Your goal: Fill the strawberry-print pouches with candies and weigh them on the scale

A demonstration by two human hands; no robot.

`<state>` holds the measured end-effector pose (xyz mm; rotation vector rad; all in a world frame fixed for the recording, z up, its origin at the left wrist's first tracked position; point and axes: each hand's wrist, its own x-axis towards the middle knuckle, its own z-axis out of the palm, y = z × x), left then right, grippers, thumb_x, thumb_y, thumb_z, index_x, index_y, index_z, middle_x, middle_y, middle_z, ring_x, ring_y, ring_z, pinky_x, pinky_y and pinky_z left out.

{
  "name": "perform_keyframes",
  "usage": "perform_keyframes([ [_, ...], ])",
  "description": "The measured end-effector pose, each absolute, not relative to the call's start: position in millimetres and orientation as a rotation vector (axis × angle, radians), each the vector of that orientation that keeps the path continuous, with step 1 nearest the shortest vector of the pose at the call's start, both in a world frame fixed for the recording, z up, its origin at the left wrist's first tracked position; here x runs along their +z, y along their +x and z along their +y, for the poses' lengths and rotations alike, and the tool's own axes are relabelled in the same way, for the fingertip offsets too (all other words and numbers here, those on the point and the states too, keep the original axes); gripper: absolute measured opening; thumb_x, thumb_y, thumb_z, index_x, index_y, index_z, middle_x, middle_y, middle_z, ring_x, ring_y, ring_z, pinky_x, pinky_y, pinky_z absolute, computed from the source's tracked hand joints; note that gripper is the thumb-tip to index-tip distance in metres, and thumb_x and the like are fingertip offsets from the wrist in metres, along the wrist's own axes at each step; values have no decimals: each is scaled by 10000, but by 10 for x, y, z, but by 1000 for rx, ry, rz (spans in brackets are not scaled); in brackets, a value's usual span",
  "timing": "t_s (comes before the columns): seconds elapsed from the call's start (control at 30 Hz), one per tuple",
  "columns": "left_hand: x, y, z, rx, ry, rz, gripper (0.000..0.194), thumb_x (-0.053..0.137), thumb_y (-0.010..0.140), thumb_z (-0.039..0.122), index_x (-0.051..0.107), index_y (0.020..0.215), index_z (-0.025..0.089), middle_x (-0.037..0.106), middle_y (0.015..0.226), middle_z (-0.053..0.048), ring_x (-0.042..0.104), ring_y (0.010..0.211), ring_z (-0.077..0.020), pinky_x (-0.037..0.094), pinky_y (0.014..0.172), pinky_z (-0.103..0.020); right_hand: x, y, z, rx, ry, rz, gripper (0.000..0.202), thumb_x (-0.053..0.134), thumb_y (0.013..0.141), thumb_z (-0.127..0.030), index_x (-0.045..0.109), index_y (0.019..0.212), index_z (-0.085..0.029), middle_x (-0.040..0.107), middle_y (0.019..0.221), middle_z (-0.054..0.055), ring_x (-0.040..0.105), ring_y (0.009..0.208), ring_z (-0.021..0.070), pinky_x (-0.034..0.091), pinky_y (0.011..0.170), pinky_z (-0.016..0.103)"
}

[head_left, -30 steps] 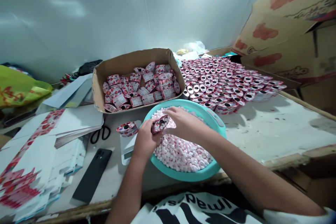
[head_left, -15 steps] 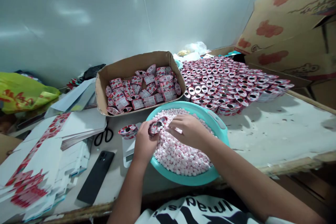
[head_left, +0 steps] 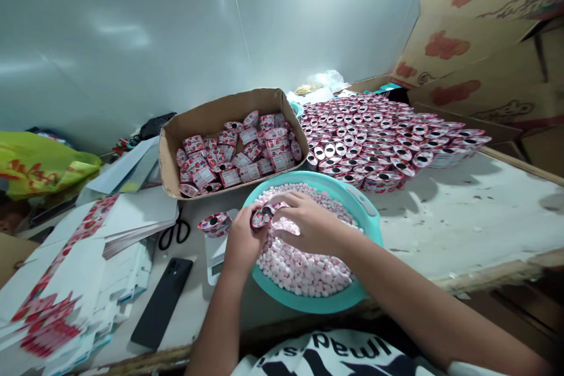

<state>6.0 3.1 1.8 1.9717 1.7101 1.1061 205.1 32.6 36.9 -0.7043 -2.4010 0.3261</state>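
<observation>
My left hand (head_left: 244, 241) grips a small red-and-pink printed box (head_left: 261, 217) over the left side of a turquoise basin (head_left: 315, 304). The box's top opening is turned up, with pale pieces showing at it. My right hand (head_left: 315, 222) reaches across the basin, fingertips at the box's right edge and thumb apart from the fingers. Whether small pieces sit under those fingertips is hidden. Pale pink candy pieces (head_left: 304, 273) fill the basin. Left of my left hand, another printed box (head_left: 215, 223) stands on a white scale (head_left: 215, 267).
Behind the basin is a cardboard carton (head_left: 170, 158) of printed boxes. Many upright boxes with openings on top (head_left: 374, 141) crowd the table at right. To the left lie black scissors (head_left: 174, 232), a dark phone (head_left: 162, 304) and flat printed card blanks (head_left: 83, 252).
My right hand has moved slightly left, and its fingers now reach over the box's edge. The box in my left hand has shifted a little left and is more covered. The view has turned slightly.
</observation>
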Motion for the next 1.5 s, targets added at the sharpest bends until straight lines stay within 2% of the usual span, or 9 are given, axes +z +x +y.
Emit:
perform_keyframes([
  [0.1, 17, 60, 34, 1110, 1970, 1700, 307, 634, 850, 207, 612, 1156, 204, 670, 1152, -76, 626, 1080, -238, 487, 952, -371, 364, 2029, 285, 280, -640, -2426, 144, 645, 841, -251, 684, 955, -172, 606, 1332, 135, 552, 1208, 274, 438, 984, 405],
  [0.2, 17, 66, 24, 1094, 1972, 1718, 322, 644, 828, 185, 609, 1147, 207, 666, 1137, -71, 622, 1078, -244, 488, 947, -372, 352, 2023, 272, 240, -632, -2420, 186, 565, 908, -281, 643, 777, -174, 715, 907, 96, 639, 841, 201, 452, 783, 339],
  [0.27, 12, 69, 17, 1089, 1963, 1730, 349, 651, 816, 173, 600, 1160, 205, 661, 1147, -75, 618, 1096, -249, 483, 962, -376, 347, 2031, 281, 209, -653, -2377, 316, 497, 947, -266, 567, 648, -190, 621, 626, 33, 552, 608, 149, 395, 658, 314],
  [0.3, 9, 69, 15, 1090, 1957, 1733, 358, 651, 814, 171, 596, 1166, 203, 660, 1152, -77, 616, 1105, -250, 480, 970, -378, 348, 2035, 288, 198, -659, -2359, 343, 478, 954, -253, 540, 621, -195, 579, 571, 16, 512, 561, 139, 368, 626, 312],
  [0.37, 1, 66, 15, 1100, 1949, 1732, 362, 650, 815, 173, 594, 1171, 204, 660, 1156, -76, 618, 1106, -249, 480, 972, -379, 359, 2038, 299, 209, -623, -2355, 321, 475, 958, -247, 557, 651, -195, 598, 612, 25, 524, 596, 143, 371, 630, 308],
  [0.53, 11, 57, 8, 1112, 1975, 1686, 348, 637, 804, 150, 610, 1146, 210, 657, 1137, -72, 626, 1067, -243, 492, 941, -371, 395, 2009, 288, 290, -491, -2434, 156, 542, 933, -268, 675, 912, -191, 706, 1002, 96, 621, 962, 201, 445, 838, 323],
  [0.67, 33, 66, -13, 1091, 1970, 1688, 357, 649, 783, 135, 616, 1129, 215, 655, 1130, -67, 623, 1071, -244, 493, 931, -362, 349, 2005, 296, 234, -594, -2457, 321, 503, 946, -256, 599, 646, -193, 641, 682, 39, 542, 632, 144, 365, 643, 297],
  [0.77, 26, 71, -12, 1105, 1934, 1715, 336, 638, 809, 163, 609, 1141, 212, 657, 1131, -74, 619, 1080, -249, 489, 931, -368, 304, 2020, 331, 208, -641, -2448, 369, 514, 929, -253, 508, 566, -192, 536, 567, 8, 426, 540, 123, 276, 578, 300],
  [1.5, 15, 72, -6, 1130, 1949, 1693, 329, 639, 805, 142, 625, 1126, 214, 663, 1124, -67, 622, 1070, -234, 486, 911, -343, 326, 2017, 353, 475, -833, -2574, 266, 564, 917, -283, 606, 682, -165, 628, 694, 28, 480, 609, 117, 284, 589, 257],
])
